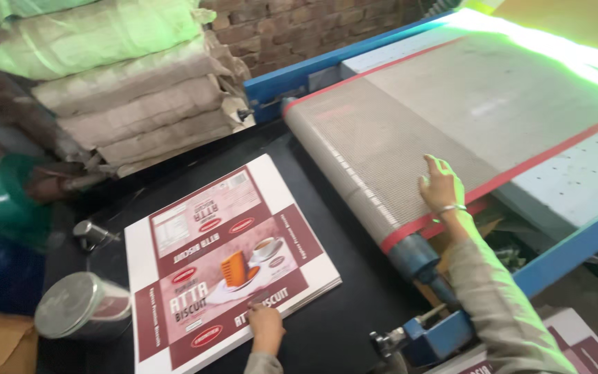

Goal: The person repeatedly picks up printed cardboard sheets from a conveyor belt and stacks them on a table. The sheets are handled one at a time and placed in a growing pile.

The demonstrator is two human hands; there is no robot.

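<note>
A stack of flat printed carton sheets (223, 256), maroon and white with a biscuit picture, lies on a black table (340, 325). My left hand (266, 325) presses its fingertips on the near edge of the top sheet. My right hand (441, 185), with a bracelet on the wrist, rests flat with fingers apart on the grey mesh conveyor belt (382, 131), near its red side strip. The right hand holds nothing.
A blue machine frame (562, 256) borders the belt, with a roller (413, 256) at its front end. Stacked sacks (133, 90) sit at the back left before a brick wall. A metal tin (77, 308) stands at the left. More printed sheets (590, 353) lie at the bottom right.
</note>
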